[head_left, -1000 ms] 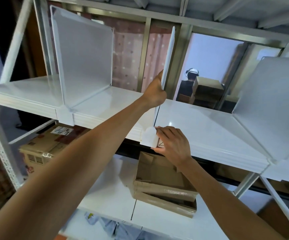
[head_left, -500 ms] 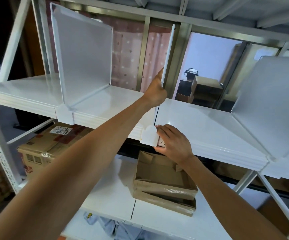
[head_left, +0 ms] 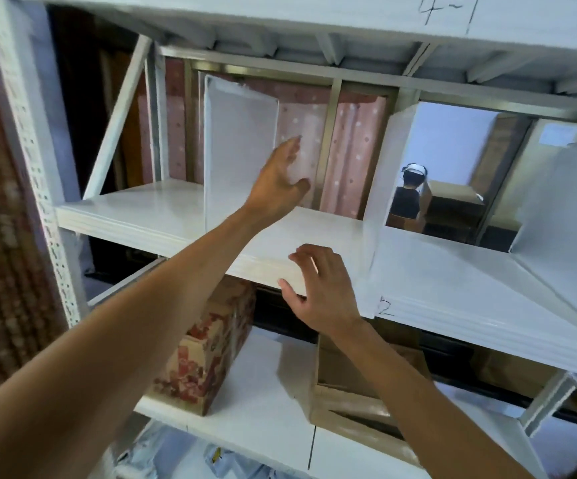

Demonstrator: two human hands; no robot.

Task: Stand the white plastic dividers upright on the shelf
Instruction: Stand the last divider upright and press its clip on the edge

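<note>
Dividers (head_left: pixel 240 146) stood upright on the shelf (head_left: pixel 446 285). Left hand (head_left: pixel 278 188) and right hand (head_left: pixel 318 292) were spread, gripping nothing. An open cardboard box (head_left: pixel 346 402) below showed no visible contents.

shelf (head_left: pixel 314 233): white, smooth, glossy board | dividers (head_left: pixel 238 150): white matt, slightly translucent plastic | upright post (head_left: pixel 34 160): white-painted perforated metal | box (head_left: pixel 207 344): printed brown cardboard, matt | tray (head_left: pixel 352 406): plain cardboard, matt

Both hands (head_left: pixel 276 188) off divider (head_left: pixel 380 188) (fingers spread)
</note>
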